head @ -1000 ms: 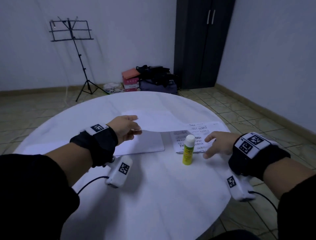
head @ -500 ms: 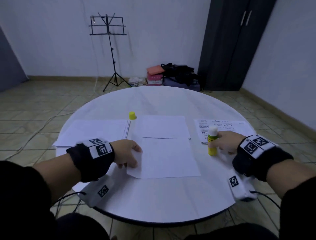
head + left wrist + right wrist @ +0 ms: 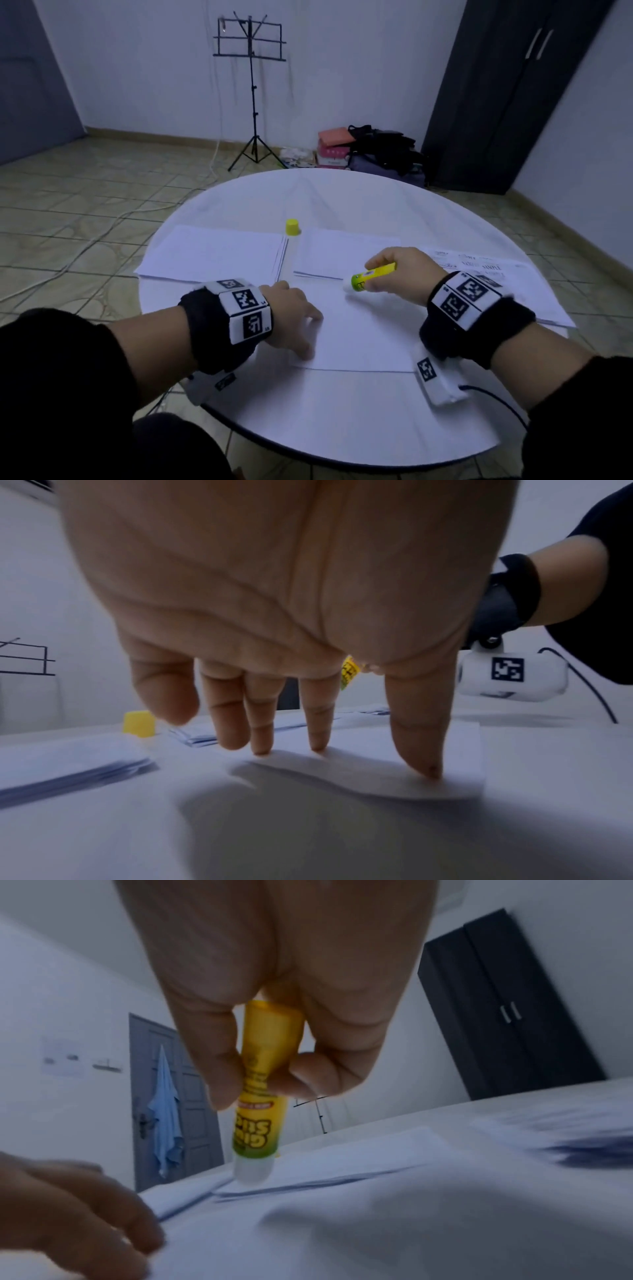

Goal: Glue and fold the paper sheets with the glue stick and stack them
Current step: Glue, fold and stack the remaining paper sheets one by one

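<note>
The glue stick (image 3: 370, 279) is lying tilted in the right hand (image 3: 402, 274), its white tip touching the blank paper sheet (image 3: 359, 329) near the table's (image 3: 342, 411) front, while the left hand (image 3: 291, 315) is pressing that sheet's left edge with spread fingers. Paper stacks (image 3: 212, 253), a yellow cap (image 3: 293, 227) and printed sheets (image 3: 496, 274) are lying beyond.

From the left wrist, straight fingertips (image 3: 424, 767) are holding down the sheet's rippling edge.

From the right wrist, thumb and curled fingers (image 3: 222, 1074) are gripping the stick's barrel.
</note>
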A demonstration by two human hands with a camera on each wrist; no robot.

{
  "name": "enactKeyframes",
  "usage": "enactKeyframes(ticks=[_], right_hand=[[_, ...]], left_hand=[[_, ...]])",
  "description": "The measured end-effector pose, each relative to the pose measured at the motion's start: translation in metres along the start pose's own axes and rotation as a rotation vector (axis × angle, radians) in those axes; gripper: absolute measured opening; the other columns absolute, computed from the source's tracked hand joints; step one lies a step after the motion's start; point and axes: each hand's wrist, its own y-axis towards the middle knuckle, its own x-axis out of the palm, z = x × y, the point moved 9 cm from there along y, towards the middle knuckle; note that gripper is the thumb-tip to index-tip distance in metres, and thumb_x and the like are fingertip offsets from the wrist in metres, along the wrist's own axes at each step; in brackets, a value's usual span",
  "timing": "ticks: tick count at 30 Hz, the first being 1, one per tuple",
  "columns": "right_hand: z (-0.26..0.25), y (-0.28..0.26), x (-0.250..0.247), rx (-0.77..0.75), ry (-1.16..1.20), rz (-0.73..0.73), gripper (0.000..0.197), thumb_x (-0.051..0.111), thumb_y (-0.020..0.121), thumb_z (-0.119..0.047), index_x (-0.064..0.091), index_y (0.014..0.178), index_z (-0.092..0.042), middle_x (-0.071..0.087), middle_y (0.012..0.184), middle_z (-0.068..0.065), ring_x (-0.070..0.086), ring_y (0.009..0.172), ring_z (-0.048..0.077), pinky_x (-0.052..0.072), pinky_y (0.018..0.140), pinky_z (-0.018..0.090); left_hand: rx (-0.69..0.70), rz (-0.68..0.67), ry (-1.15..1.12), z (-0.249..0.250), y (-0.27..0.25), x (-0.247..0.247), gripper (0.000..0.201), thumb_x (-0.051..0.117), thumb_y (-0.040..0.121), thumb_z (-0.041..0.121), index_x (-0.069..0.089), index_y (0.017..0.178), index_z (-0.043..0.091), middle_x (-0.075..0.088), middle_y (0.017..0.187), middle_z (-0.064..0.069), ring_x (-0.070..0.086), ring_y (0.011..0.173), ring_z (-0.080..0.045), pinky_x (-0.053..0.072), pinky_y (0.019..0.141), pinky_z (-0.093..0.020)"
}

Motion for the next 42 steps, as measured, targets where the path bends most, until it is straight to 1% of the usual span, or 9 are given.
enactKeyframes(ticks=[5, 12, 17, 22, 28, 35, 37, 39, 42], right_hand=[[-0.032, 0.012, 0.011, -0.046, 0.065, 0.077, 0.038, 0.076, 0.073, -0.013, 0.058, 0.105, -0.016, 0.056, 0.095, -0.001, 0.056, 0.088, 0.017, 0.05, 0.072, 0.028], [-0.058, 0.028, 0.05, -0.094, -0.01, 0.011, 0.041, 0.069, 0.079, -0.019, 0.051, 0.115, -0.013, 0.063, 0.107, 0.007, 0.059, 0.101, 0.024, 0.049, 0.087, 0.036], [-0.063, 0.029, 0.063, -0.099, -0.121, -0.046, 0.041, 0.063, 0.085, -0.019, 0.045, 0.121, -0.01, 0.058, 0.113, 0.009, 0.056, 0.103, 0.025, 0.044, 0.083, 0.033], [-0.035, 0.023, 0.036, -0.038, -0.208, -0.012, 0.042, 0.059, 0.087, -0.015, 0.042, 0.125, -0.008, 0.054, 0.116, 0.011, 0.052, 0.099, 0.025, 0.036, 0.075, 0.027], [0.025, 0.009, -0.012, 0.117, -0.18, 0.058, 0.039, 0.059, 0.086, -0.015, 0.043, 0.122, -0.012, 0.052, 0.101, 0.006, 0.05, 0.085, 0.021, 0.034, 0.06, 0.026], [0.05, -0.002, -0.044, 0.181, -0.13, 0.174, 0.051, 0.063, 0.082, -0.009, 0.041, 0.128, -0.012, 0.049, 0.103, 0.005, 0.051, 0.089, 0.024, 0.044, 0.072, 0.033], [0.037, -0.003, -0.042, 0.139, -0.113, 0.176, 0.043, 0.067, 0.081, -0.015, 0.051, 0.12, -0.008, 0.055, 0.104, 0.006, 0.053, 0.09, 0.024, 0.046, 0.074, 0.033], [0.013, -0.003, -0.029, 0.054, -0.119, 0.121, 0.03, 0.07, 0.081, -0.026, 0.063, 0.099, -0.004, 0.063, 0.098, 0.009, 0.058, 0.088, 0.024, 0.045, 0.074, 0.033], [-0.027, -0.007, 0.007, -0.059, -0.132, -0.006, 0.036, 0.07, 0.079, -0.043, 0.059, 0.07, -0.011, 0.056, 0.072, 0.0, 0.053, 0.071, 0.016, 0.038, 0.059, 0.025]], left_hand=[[0.036, -0.001, 0.032, 0.005, 0.0, 0.001, 0.073, 0.062, 0.078, 0.055, 0.03, 0.142, 0.041, 0.033, 0.147, 0.005, 0.034, 0.128, -0.025, 0.035, 0.106, -0.043], [0.027, 0.047, 0.03, 0.003, -0.002, 0.0, 0.071, 0.061, 0.079, 0.057, 0.038, 0.137, 0.024, 0.042, 0.139, 0.004, 0.04, 0.124, -0.024, 0.037, 0.105, -0.043], [0.027, 0.051, 0.036, 0.004, -0.002, -0.001, 0.069, 0.061, 0.079, 0.057, 0.039, 0.136, 0.024, 0.042, 0.139, 0.004, 0.04, 0.123, -0.024, 0.038, 0.104, -0.042], [0.029, 0.035, 0.006, 0.001, 0.001, 0.0, 0.073, 0.065, 0.076, 0.059, 0.037, 0.136, 0.026, 0.037, 0.141, 0.005, 0.038, 0.126, -0.023, 0.037, 0.105, -0.04], [0.014, 0.007, -0.04, -0.002, 0.006, -0.001, 0.081, 0.07, 0.072, 0.058, 0.033, 0.138, 0.028, 0.033, 0.141, 0.006, 0.036, 0.128, -0.02, 0.035, 0.106, -0.04], [-0.018, -0.002, 0.004, -0.009, 0.008, -0.001, 0.091, 0.068, 0.067, 0.069, 0.028, 0.143, 0.037, 0.019, 0.151, 0.008, 0.021, 0.138, -0.02, 0.023, 0.112, -0.039], [-0.018, -0.011, 0.007, -0.011, 0.008, 0.0, 0.094, 0.066, 0.065, 0.073, 0.026, 0.142, 0.037, 0.023, 0.15, 0.013, 0.022, 0.137, -0.019, 0.022, 0.11, -0.04], [-0.029, -0.018, 0.0, -0.013, 0.007, 0.0, 0.102, 0.067, 0.062, 0.075, 0.022, 0.144, 0.035, 0.026, 0.149, 0.015, 0.023, 0.136, -0.018, 0.022, 0.11, -0.041], [-0.099, -0.042, -0.032, -0.023, 0.007, 0.004, 0.13, 0.072, 0.051, 0.077, 0.0, 0.15, 0.033, 0.026, 0.151, 0.006, 0.022, 0.138, -0.025, 0.023, 0.112, -0.047]])
